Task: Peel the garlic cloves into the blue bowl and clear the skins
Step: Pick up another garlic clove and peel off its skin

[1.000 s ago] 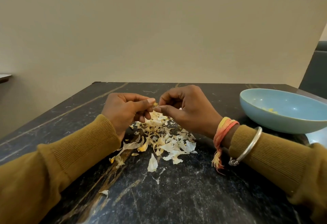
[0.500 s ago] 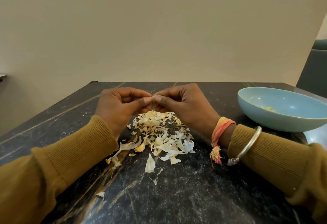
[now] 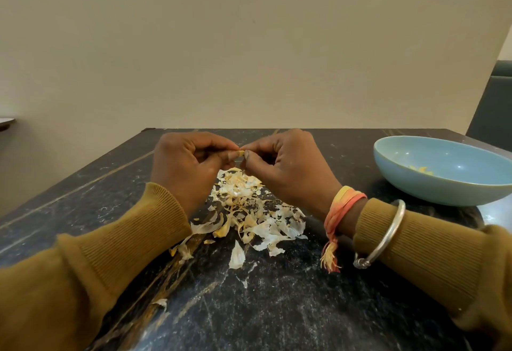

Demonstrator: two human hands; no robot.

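Note:
A small yellowish garlic clove (image 3: 240, 153) is pinched between the fingertips of my left hand (image 3: 188, 165) and my right hand (image 3: 285, 167), a little above the table. Only its tip shows between the thumbs. Directly below the hands lies a pile of pale garlic skins (image 3: 249, 212) on the dark marble table (image 3: 277, 309). The blue bowl (image 3: 443, 184) stands at the right, beyond my right wrist, with a few yellow peeled cloves (image 3: 419, 169) inside.
Stray skin flakes lie nearer me, one (image 3: 237, 255) just below the pile and another (image 3: 161, 303) by my left sleeve. A beige wall rises behind the table's far edge. A dark seat back (image 3: 496, 101) shows at the far right.
Both hands have risen slightly above the skin pile and closed together; the clove's tip, hidden half a second ago, shows again between the fingertips.

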